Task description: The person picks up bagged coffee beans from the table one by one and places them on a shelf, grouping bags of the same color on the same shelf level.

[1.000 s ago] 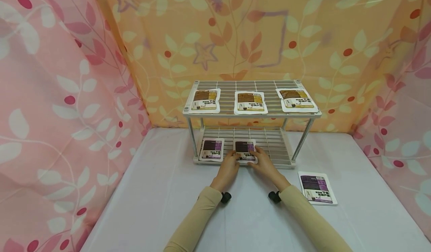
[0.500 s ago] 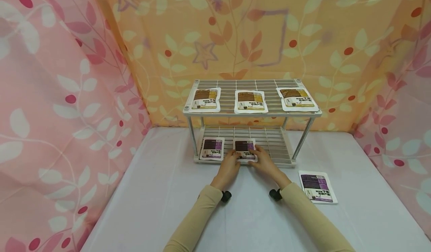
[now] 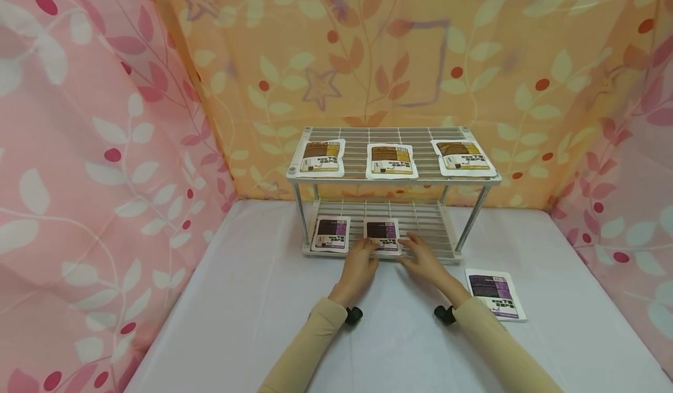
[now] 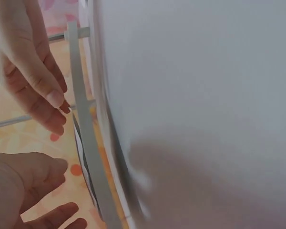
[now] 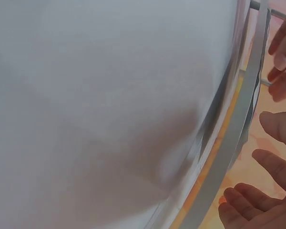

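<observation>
A flat white packet with a dark and purple label [image 3: 382,230] lies on the lower shelf of the wire rack [image 3: 426,229], at the middle of its front. My left hand [image 3: 358,271] overlaps the packet's lower left side with its fingertips, fingers loosely apart. On the other side, my right hand [image 3: 425,263] spreads its fingers just right of the packet, its thumb by the lower right corner. The right wrist view shows those spread fingers [image 5: 271,167] with nothing between them. A matching purple packet [image 3: 331,234] lies at the left end of that shelf.
Three packets with brown and yellow labels, one of them a middle packet [image 3: 391,160], lie along the upper shelf [image 3: 363,133]. Another purple-labelled packet, apparently a small stack [image 3: 496,294], sits on the white tablecloth [image 3: 221,323] at right. Patterned cloth walls surround the table.
My right hand has let go of the middle purple packet and drawn slightly right, its fingers spreading. My left hand has shifted a little lower. The packet stays about where it was.
</observation>
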Action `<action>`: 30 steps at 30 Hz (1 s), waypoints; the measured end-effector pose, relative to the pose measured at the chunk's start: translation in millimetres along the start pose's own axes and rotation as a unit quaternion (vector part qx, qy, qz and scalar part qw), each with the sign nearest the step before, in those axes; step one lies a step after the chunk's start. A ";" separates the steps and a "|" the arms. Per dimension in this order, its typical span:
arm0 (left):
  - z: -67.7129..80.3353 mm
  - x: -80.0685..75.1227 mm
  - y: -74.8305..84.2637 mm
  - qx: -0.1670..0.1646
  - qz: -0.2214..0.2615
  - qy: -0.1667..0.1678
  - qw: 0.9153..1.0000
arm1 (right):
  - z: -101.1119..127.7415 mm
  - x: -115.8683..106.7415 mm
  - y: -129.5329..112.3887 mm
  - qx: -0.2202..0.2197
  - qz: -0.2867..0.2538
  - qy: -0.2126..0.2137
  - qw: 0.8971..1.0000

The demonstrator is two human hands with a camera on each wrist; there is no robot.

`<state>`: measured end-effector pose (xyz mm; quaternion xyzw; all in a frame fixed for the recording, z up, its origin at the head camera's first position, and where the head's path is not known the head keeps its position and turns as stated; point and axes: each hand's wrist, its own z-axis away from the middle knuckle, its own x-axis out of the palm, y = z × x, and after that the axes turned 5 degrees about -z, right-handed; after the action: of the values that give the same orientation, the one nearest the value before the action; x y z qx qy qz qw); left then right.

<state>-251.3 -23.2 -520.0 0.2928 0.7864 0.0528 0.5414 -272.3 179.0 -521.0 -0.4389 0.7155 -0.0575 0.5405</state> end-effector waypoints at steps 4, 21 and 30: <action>0.9 -0.4 6.3 0.018 0.021 0.020 0.999 | 9.0 -4.3 0.0 -0.017 0.003 0.012 1.000; 7.6 9.7 27.5 0.065 0.026 0.025 0.997 | 40.1 -27.0 5.9 0.008 -0.013 0.006 1.000; 12.3 16.2 39.3 0.062 0.033 -0.009 0.997 | 51.0 -37.4 10.0 0.007 -0.001 0.024 1.000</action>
<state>-228.5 14.6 -522.7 0.3519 0.7734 0.0190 0.5270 -234.8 230.9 -520.4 -0.4342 0.7273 -0.0732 0.5265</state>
